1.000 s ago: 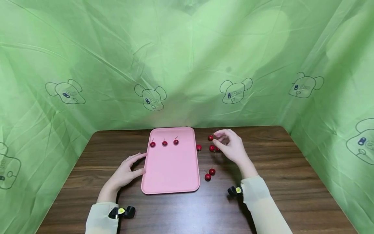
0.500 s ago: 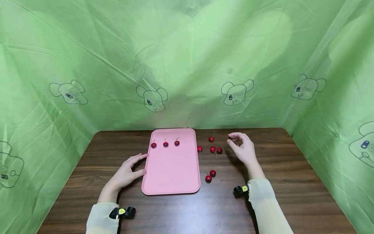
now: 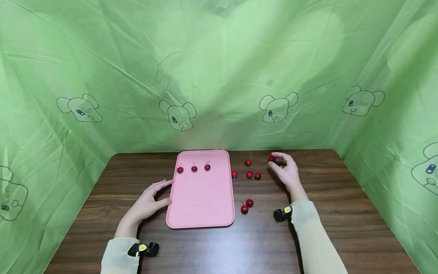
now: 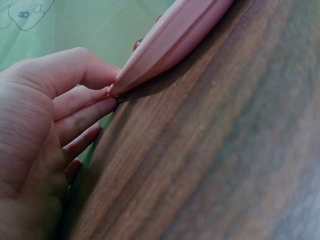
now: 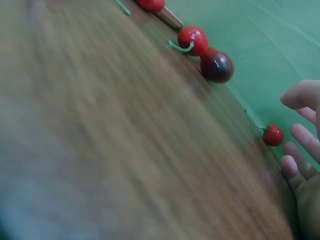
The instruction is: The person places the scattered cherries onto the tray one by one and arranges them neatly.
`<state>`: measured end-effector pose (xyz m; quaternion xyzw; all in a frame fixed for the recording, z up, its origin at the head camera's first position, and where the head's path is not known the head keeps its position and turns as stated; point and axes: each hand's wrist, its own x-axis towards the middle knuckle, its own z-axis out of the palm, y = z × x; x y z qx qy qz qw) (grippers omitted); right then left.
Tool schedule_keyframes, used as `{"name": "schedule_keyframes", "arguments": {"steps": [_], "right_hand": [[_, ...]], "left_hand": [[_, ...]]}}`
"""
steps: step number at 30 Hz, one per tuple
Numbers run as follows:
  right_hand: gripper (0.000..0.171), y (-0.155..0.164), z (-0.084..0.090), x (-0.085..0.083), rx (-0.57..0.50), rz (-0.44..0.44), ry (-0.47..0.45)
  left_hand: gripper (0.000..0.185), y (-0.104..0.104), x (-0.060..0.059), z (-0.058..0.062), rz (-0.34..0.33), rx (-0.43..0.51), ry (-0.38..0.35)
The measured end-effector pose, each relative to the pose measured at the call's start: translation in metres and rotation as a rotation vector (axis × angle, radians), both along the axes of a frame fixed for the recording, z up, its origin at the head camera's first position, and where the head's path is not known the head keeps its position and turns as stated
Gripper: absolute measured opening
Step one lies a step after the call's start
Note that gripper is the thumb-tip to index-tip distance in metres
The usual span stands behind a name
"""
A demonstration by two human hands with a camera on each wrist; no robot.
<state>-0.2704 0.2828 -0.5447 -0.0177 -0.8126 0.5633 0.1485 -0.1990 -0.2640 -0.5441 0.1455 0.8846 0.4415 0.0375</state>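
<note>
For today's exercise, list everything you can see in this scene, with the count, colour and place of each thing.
Tray: one, pink, centre of table.
Cherries on tray: three, red, in a row at its far end.
Cherries on table: seven, red, right of tray; the farthest right lies at the right hand's fingers.
Table: one, dark brown wood.
Backdrop: green, with mouse drawings, around table.
Left hand: touches tray's left edge.
Right hand: by the cherries.

A staged recording booth is shown rather than a lived-in room. A dark wooden table (image 3: 342,213) is enclosed on three sides by a crinkled green plastic sheet (image 3: 219,68) printed with cartoon mouse heads (image 3: 177,115). Small cameras (image 3: 282,214) are strapped at both wrists, and no household furnishings can be seen.
</note>
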Motion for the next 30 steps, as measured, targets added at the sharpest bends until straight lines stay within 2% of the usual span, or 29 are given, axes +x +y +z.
{"name": "schedule_keyframes", "arguments": {"steps": [9, 15, 19, 25, 30], "right_hand": [[0.046, 0.006, -0.004, -0.009, 0.014, 0.010, 0.000], [0.046, 0.008, -0.005, -0.011, 0.061, 0.041, 0.036], [0.043, 0.007, -0.005, -0.012, 0.132, 0.038, 0.057], [0.047, 0.006, -0.005, -0.011, 0.254, 0.022, 0.020], [0.043, 0.007, -0.007, -0.011, 0.246, 0.007, -0.003]], "left_hand": [[0.066, 0.000, 0.000, 0.001, -0.005, -0.023, -0.002], [0.068, 0.000, -0.002, -0.001, -0.005, -0.021, -0.009], [0.067, -0.001, -0.003, 0.001, -0.009, -0.018, -0.004], [0.066, -0.002, -0.002, 0.002, -0.010, -0.026, 0.001], [0.067, -0.001, -0.002, 0.000, -0.013, -0.024, -0.003]]}}
